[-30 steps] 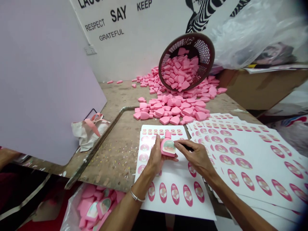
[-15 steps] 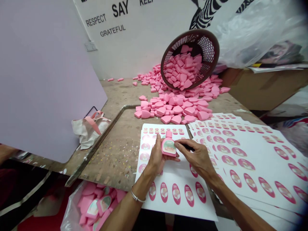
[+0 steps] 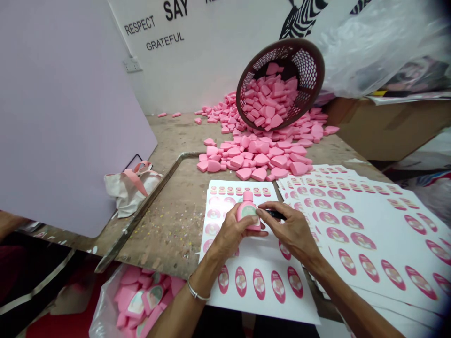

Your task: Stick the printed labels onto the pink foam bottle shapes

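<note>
Head view, left grip pinching pink bottle, right grip pinching black tool, wall reading RESPECT, SAY, GRATEFUL

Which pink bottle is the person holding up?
The upright pink bottle in the left hand, over the sticker sheet; the others lie in the heap, basket or bag.

I can see only the tip of a dark item pinched in the right hand; its fingers hide the rest, so I cannot tell what it is. The left hand covers part of the label on the pink bottle. Print on the sticker sheet is too small for me to read. The top edge cuts off the wall lettering and a zebra-striped figure; the left edge cuts off a forearm. Behind clear plastic sheeting, printed matter is blurred.
</note>
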